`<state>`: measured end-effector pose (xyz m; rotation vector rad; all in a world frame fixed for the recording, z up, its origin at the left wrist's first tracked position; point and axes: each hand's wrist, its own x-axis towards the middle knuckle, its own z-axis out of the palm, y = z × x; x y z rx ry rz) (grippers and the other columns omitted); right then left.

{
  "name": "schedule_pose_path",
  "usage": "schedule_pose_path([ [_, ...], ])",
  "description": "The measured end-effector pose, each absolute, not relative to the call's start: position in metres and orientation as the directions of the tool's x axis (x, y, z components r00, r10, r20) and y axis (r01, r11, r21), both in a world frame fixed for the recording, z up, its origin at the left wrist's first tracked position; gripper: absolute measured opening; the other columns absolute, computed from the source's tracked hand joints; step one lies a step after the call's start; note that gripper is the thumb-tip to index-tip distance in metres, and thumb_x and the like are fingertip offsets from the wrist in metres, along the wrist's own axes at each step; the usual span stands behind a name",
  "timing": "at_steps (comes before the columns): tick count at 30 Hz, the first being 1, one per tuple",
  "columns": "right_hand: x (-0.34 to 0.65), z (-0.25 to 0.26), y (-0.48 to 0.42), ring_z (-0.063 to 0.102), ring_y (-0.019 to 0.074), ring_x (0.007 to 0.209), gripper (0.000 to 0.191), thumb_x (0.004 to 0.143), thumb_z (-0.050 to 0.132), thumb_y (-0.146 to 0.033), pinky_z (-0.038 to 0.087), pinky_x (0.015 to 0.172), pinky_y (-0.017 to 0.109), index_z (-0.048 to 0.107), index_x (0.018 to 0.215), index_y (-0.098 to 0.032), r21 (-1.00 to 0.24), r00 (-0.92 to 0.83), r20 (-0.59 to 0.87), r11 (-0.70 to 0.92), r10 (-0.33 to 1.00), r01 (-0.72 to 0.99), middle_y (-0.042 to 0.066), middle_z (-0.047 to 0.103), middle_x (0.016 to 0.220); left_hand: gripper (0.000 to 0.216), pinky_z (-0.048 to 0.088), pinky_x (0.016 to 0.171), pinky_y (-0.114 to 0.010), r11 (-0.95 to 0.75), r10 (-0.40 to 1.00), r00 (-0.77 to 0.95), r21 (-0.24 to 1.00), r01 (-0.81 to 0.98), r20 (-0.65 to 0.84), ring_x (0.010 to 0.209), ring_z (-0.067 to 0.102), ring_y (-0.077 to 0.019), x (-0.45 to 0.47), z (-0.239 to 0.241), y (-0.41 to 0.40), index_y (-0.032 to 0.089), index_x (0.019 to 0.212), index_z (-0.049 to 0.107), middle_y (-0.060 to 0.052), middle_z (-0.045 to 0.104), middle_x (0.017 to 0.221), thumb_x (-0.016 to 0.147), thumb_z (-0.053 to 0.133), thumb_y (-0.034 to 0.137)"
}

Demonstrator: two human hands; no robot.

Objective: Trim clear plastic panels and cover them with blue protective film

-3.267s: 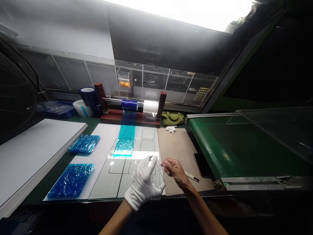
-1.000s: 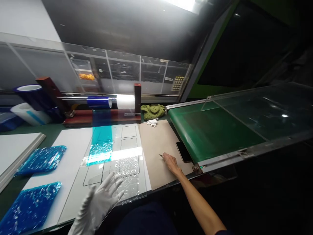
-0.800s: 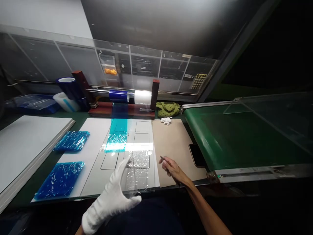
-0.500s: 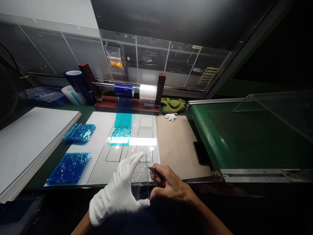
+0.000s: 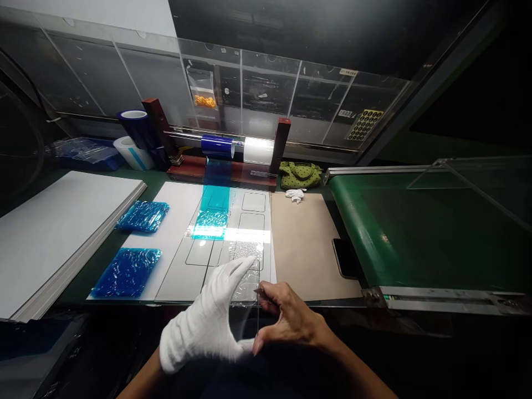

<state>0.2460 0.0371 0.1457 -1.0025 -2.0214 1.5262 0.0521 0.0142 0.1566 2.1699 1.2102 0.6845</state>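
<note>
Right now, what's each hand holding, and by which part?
The left hand holds a thin clear pane by opposite edges; the right hand, a slim dark tool near its tip.

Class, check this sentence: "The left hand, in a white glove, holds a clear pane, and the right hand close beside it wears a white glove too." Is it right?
Not quite: the right hand is bare, as the head view shows. The left hand, in a white glove, does hold a clear pane.

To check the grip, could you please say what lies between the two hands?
The head view shows a clear pane, nearly edge-on, plus the tip of a slim tool in the right hand.
</note>
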Motion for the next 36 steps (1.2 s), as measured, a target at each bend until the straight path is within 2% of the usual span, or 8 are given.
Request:
schedule_pose_path([
  [3, 0.247, 0.146, 0.033, 0.022, 0.0057, 0.054, 0.065, 0.046, 0.081, -0.057, 0.018, 0.044, 0.021, 0.03, 0.064, -0.022, -0.944, -0.632, -0.081, 0.145, 0.77, 0.298, -0.009, 0.03, 0.061, 0.109, 0.033, 0.108, -0.05, -0.453, 0.863, 0.478, 0.672, 0.586, 0.165, 0.131, 0.034, -0.0342, 0.053, 0.161, 0.016, 0.022, 0.145, 0.013, -0.014, 0.032, 0.143, 0.059, 0.071, 0.056],
  [8, 0.248, 0.14, 0.029, 0.02, 0.0054, 0.053, 0.073, 0.034, 0.083, -0.058, 0.016, 0.043, 0.021, 0.027, 0.066, -0.023, -0.947, -0.575, -0.04, 0.152, 0.817, 0.282, -0.009, 0.028, 0.061, 0.112, 0.033, 0.108, -0.048, -0.474, 0.846, 0.51, 0.652, 0.592, 0.152, 0.13, 0.035, -0.0328, 0.055, 0.168, 0.016, 0.022, 0.145, 0.01, -0.014, 0.033, 0.142, 0.058, 0.071, 0.057],
  [10, 0.249, 0.139, 0.029, 0.02, 0.0054, 0.054, 0.074, 0.033, 0.082, -0.06, 0.016, 0.043, 0.022, 0.027, 0.066, -0.023, -0.942, -0.575, -0.048, 0.154, 0.817, 0.298, -0.009, 0.028, 0.061, 0.112, 0.032, 0.109, -0.048, -0.482, 0.839, 0.525, 0.642, 0.597, 0.141, 0.13, 0.034, -0.0321, 0.056, 0.168, 0.016, 0.021, 0.145, 0.009, -0.013, 0.032, 0.142, 0.058, 0.07, 0.058],
  [14, 0.249, 0.14, 0.028, 0.018, 0.0056, 0.054, 0.071, 0.039, 0.078, -0.066, 0.014, 0.044, 0.023, 0.026, 0.064, -0.023, -0.937, -0.597, -0.065, 0.158, 0.799, 0.313, -0.009, 0.025, 0.06, 0.11, 0.033, 0.108, -0.046, -0.458, 0.844, 0.527, 0.645, 0.612, 0.099, 0.13, 0.034, -0.0312, 0.056, 0.168, 0.017, 0.021, 0.145, 0.011, -0.014, 0.032, 0.141, 0.06, 0.067, 0.061],
  [19, 0.25, 0.141, 0.022, 0.023, 0.0063, 0.054, 0.065, 0.052, 0.07, -0.071, 0.018, 0.046, 0.022, 0.029, 0.062, -0.022, -0.925, -0.581, -0.014, 0.21, 0.814, 0.316, -0.008, 0.03, 0.06, 0.11, 0.036, 0.106, -0.046, -0.47, 0.844, 0.52, 0.648, 0.599, 0.132, 0.127, 0.037, -0.033, 0.057, 0.171, 0.02, 0.022, 0.145, 0.016, -0.013, 0.034, 0.14, 0.058, 0.069, 0.063],
  [24, 0.252, 0.141, 0.022, 0.023, 0.0068, 0.055, 0.062, 0.058, 0.065, -0.072, 0.02, 0.047, 0.022, 0.03, 0.063, -0.021, -0.94, -0.61, -0.028, 0.186, 0.792, 0.285, -0.008, 0.031, 0.061, 0.106, 0.038, 0.104, -0.047, -0.476, 0.839, 0.531, 0.633, 0.611, 0.119, 0.125, 0.04, -0.0325, 0.059, 0.175, 0.021, 0.022, 0.145, 0.015, -0.013, 0.037, 0.138, 0.061, 0.066, 0.062],
  [30, 0.251, 0.135, 0.023, 0.024, 0.0065, 0.053, 0.06, 0.056, 0.072, -0.064, 0.02, 0.046, 0.022, 0.03, 0.061, -0.021, -0.95, -0.595, -0.043, 0.151, 0.802, 0.273, -0.008, 0.029, 0.059, 0.105, 0.039, 0.101, -0.048, -0.467, 0.854, 0.507, 0.596, 0.654, 0.113, 0.122, 0.042, -0.0335, 0.059, 0.174, 0.021, 0.023, 0.145, 0.016, -0.014, 0.039, 0.137, 0.061, 0.065, 0.064],
  [36, 0.26, 0.128, 0.014, 0.023, 0.006, 0.05, 0.054, 0.06, 0.077, -0.043, 0.021, 0.046, 0.022, 0.027, 0.06, -0.023, -0.948, -0.331, 0.139, 0.222, 0.933, 0.228, -0.01, 0.026, 0.056, 0.112, 0.04, 0.093, -0.052, -0.409, 0.912, 0.369, 0.428, 0.806, 0.177, 0.112, 0.045, -0.0375, 0.057, 0.167, 0.018, 0.021, 0.144, 0.018, -0.016, 0.045, 0.128, 0.052, 0.072, 0.056],
])
